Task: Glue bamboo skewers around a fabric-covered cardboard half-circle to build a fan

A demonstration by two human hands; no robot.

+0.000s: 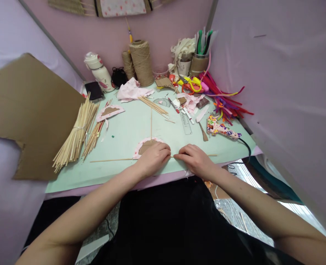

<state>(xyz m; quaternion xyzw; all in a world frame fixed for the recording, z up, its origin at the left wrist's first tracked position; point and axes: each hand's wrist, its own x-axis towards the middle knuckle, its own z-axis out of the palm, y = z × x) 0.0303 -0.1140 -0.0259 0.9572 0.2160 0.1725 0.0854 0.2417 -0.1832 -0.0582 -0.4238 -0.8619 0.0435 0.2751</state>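
A thin wooden stick (113,160) lies crosswise near the front edge of the table, under the straight side of a half-round cardboard piece (145,148) with a pink fabric rim. My left hand (155,157) rests partly over this piece, its fingers closed on the stick to the right. A short way further right, my right hand (196,159) pinches the same line of stick, and a length shows beyond it. Whether this is one stick or two joined, the hands hide. Another stick (151,123) stands out from the top of the half-round piece, away from me.
A stick bundle (76,134) and a large cardboard sheet (36,121) are at left. A second fabric-rimmed piece (110,111) lies behind. At right are a glue gun (222,129) with a cord, pipe cleaners (226,97), scissors (192,85) and a ruler (186,123). Twine spools (141,62) stand behind.
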